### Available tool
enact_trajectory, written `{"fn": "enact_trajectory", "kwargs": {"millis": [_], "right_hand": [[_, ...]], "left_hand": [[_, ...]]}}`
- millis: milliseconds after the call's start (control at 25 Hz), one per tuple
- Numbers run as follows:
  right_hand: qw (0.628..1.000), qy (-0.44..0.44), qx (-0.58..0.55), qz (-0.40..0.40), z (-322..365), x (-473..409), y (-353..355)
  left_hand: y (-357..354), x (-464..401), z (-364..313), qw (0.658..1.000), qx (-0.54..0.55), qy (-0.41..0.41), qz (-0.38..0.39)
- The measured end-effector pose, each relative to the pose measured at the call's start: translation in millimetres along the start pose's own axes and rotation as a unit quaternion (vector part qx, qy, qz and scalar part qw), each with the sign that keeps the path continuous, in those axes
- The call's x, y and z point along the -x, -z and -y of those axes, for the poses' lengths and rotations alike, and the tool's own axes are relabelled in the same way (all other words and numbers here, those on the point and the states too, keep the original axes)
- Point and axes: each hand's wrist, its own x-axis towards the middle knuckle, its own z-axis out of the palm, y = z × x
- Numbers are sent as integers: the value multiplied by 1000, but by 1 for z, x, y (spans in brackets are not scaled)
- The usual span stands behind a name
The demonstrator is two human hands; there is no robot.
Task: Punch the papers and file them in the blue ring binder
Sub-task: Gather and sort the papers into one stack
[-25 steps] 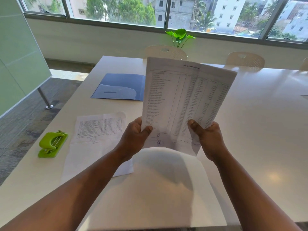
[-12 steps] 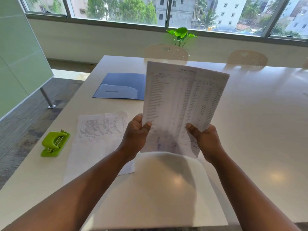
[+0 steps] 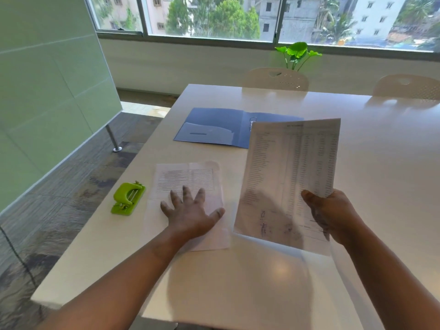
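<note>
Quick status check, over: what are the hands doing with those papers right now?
Left hand open, flat on the sheet on the table. Right hand grips the printed sheet, raised. Blue binder open, green punch untouched. Nothing in the way.

Both forearms bare, no sleeves; hands, left (image 3: pixel 190 216) and right (image 3: pixel 333 215), ungloved, no rings or watch.

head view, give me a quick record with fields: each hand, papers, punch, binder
left hand: flat, fingers spread, on the paper on the table
right hand: grip on the right edge of the raised sheet
hole punch: green, left of the flat paper, untouched
blue ring binder: lying open beyond the papers, rings visible
table: white
</note>
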Motion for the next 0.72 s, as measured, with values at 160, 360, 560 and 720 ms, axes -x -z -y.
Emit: {"fn": "enact_trajectory", "kwargs": {"millis": [160,360,560,720], "right_hand": [[999,-35,18,36,1,6,-21],[997,-53,20,50,9,6,-21],[987,-76,-112,91,19,1,-10],[984,-98,-89,120,10,4,-28]], "left_hand": [[-5,0,-6,999,22,-31,15],[2,-1,-5,993,103,-59,8],[13,-9,5,977,187,-91,-52],[25,-18,12,981,84,-48,-166]]}}
